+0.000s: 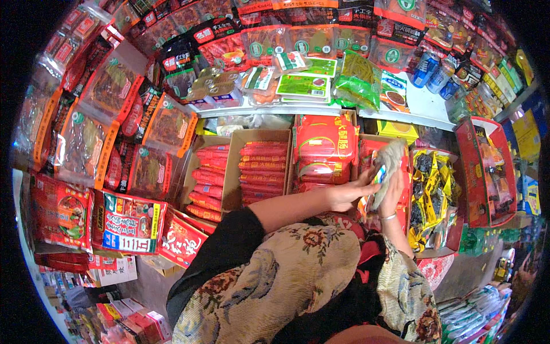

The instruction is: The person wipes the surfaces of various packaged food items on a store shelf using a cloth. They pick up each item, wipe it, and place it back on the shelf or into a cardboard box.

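Both my hands meet in front of me, right of the middle. My left hand (pixel 352 193) holds a small packet (pixel 380 175) with blue, white and orange on it, fingers curled at its edge. In my right hand (pixel 392 191), which wears a bracelet at the wrist, is a greyish cloth (pixel 390 165) that lies against the packet. Beneath them stands a carton of red packets (pixel 374 148), partly hidden by the hands. To the left, a carton holds large red sausage bags (pixel 324 144); to the right, another holds black and yellow wrapped items (pixel 425 193).
Cartons of red-wrapped sausages (pixel 264 172) stand further left. Behind runs a white shelf edge (pixel 412 114) bearing green packets (pixel 304 86), tins (pixel 215 88) and blue cans (pixel 425 69). Hotpot seasoning bags (pixel 129 221) line the left side. A red box (pixel 485 172) stands at the right.
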{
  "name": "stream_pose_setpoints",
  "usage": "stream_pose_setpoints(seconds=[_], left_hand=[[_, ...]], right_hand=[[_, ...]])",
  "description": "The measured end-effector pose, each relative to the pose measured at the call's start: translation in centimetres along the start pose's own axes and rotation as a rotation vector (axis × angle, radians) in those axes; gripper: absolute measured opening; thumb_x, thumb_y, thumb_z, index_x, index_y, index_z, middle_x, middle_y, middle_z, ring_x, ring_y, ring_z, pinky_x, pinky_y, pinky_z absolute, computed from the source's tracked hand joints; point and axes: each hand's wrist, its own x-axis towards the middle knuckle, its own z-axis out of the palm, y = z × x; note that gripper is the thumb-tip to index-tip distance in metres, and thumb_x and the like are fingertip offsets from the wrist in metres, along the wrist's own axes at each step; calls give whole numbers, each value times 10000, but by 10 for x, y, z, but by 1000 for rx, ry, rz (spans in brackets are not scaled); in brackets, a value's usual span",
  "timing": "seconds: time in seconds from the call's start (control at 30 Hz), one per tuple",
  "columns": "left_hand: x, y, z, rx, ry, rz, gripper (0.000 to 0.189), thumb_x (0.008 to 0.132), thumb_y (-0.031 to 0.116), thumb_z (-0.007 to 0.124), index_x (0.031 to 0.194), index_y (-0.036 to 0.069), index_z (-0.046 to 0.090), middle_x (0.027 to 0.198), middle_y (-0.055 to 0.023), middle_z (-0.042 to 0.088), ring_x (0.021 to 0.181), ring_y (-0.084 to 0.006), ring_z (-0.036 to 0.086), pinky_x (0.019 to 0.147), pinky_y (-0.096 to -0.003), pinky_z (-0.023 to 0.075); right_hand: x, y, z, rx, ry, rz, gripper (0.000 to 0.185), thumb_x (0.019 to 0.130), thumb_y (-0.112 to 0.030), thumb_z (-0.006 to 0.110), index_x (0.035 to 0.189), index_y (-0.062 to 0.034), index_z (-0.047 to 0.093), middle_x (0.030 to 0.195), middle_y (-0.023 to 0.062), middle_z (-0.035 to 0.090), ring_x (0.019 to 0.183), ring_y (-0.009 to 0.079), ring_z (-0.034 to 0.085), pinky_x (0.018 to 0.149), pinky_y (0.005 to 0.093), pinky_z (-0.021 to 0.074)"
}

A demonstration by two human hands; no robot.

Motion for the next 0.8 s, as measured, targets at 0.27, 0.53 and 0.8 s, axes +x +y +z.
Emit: stream_pose_setpoints(seconds=[0.27, 0.53, 0.8], left_hand=[[-6, -19, -26, -631, -27, 295, 425, 951, 457, 392, 1189, 126, 512, 1146, -82, 585, 1075, -205, 550, 928, -393, 436], [-20, -38, -19, -607, -28, 46, 425, 980, 415, 335, 1254, 108, 442, 1223, -72, 541, 1119, -200, 531, 983, -394, 401], [-31, -23, -20, -522, -92, -188, 360, 961, 247, 409, 1231, 11, 441, 1215, -152, 545, 1101, -269, 550, 995, -426, 405]], right_hand=[[-23, -51, 35, -262, -512, -309, 469, 906, -264, 475, 1284, 12, 453, 1331, 185, 442, 1294, 348, 341, 1076, 409, 239], [-1, -32, 20, -337, -563, -338, 355, 929, -191, 455, 1248, -47, 516, 1261, 114, 513, 1225, 279, 399, 1036, 390, 254], [23, 1, -4, 673, -187, 559, 191, 914, -177, 512, 988, -23, 598, 965, 70, 626, 865, 143, 575, 775, 271, 454]])
